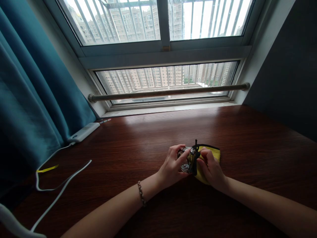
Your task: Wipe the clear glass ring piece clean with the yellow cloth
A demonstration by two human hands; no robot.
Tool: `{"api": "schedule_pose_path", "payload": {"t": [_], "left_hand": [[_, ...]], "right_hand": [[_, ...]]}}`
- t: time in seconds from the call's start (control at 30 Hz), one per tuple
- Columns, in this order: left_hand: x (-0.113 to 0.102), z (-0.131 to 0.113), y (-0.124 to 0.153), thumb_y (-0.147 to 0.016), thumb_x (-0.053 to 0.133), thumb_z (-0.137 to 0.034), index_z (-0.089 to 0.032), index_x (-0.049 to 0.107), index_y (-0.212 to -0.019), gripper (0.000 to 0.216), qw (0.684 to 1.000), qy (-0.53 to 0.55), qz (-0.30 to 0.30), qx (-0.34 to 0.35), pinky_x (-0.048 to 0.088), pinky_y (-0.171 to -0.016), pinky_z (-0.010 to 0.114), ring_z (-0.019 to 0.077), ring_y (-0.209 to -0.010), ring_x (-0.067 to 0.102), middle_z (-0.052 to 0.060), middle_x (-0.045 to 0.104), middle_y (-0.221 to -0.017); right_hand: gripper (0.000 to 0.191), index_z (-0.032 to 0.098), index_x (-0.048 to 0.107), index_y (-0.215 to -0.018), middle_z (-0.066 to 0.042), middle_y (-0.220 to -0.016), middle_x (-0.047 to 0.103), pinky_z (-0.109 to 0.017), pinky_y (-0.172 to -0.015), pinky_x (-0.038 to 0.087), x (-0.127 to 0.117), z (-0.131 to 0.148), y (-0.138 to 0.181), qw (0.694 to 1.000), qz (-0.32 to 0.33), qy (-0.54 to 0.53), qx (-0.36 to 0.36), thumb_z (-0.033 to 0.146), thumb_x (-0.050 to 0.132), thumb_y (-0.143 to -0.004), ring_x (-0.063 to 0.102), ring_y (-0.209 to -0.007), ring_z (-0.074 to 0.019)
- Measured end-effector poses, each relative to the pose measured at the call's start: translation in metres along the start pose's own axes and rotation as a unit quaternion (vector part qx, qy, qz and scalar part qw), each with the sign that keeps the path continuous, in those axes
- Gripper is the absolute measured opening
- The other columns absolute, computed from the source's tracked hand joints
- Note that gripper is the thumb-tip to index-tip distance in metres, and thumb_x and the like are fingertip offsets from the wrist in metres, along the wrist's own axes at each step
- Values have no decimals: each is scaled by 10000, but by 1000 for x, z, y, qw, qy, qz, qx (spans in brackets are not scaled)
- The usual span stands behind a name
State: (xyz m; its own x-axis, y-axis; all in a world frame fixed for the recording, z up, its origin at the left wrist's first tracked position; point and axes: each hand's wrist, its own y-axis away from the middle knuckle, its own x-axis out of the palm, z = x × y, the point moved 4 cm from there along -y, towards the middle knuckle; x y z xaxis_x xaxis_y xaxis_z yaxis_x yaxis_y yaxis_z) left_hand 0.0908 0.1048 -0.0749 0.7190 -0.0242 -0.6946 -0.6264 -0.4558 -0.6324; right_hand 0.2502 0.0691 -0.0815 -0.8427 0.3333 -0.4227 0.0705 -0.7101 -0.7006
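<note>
A small yellow pouch [214, 153] with black trim lies on the dark wooden table [148, 132] a little right of the middle. At its left mouth sits a shiny, crinkled silvery object [187, 161], perhaps foil-wrapped. My left hand [172, 165] is closed around that shiny object from the left; a braided bracelet is on its wrist. My right hand [210, 167] pinches the pouch's black-edged opening and rests over the yellow fabric. A short black tab or cord [196, 144] sticks up between my two hands.
A white power bank [83, 132] lies at the table's far left by the teal curtain [32, 86], with a white cable [61, 185] trailing toward the near left. A horizontal rail [168, 92] runs across the window behind the table. A dark wall stands on the right.
</note>
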Motion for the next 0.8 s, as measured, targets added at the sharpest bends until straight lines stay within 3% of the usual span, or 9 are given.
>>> {"api": "schedule_pose_path", "payload": {"t": [0.23,0.4,0.57,0.8], "left_hand": [[1,-6,4,-716,529,-60,-195,283,-1341,686,994,-65,20,82,341,-997,492,301,-1218,248,120,270,-1365],[1,-9,4,-774,451,-41,-184,320,-1322,582,989,-76,42,121,362,-1005,467,295,-1266,218,117,262,-1382],[-1,-11,2,-788,437,-32,-221,343,-1309,562,991,-54,40,113,386,-1004,421,276,-1268,274,127,193,-1377],[-4,-17,-1,-761,398,12,-169,338,-1299,571,988,-15,59,139,390,-1004,432,296,-1301,223,159,276,-1345]], "right_hand": [[51,164,365,-953,-50,-862,438,-267,-681,367,-1,-1,1,999,15,-40,19,201,371,-917,437,-747,-129],[73,165,372,-969,-49,-872,439,-275,-685,362,0,-5,2,996,16,-75,49,217,336,-934,437,-743,-127],[82,168,380,-969,-47,-877,444,-279,-684,357,0,-7,1,994,10,-87,60,235,344,-939,442,-744,-129],[124,172,387,-924,-36,-847,417,-271,-689,351,-1,-5,-2,990,10,-120,76,272,320,-951,420,-750,-130]]}}
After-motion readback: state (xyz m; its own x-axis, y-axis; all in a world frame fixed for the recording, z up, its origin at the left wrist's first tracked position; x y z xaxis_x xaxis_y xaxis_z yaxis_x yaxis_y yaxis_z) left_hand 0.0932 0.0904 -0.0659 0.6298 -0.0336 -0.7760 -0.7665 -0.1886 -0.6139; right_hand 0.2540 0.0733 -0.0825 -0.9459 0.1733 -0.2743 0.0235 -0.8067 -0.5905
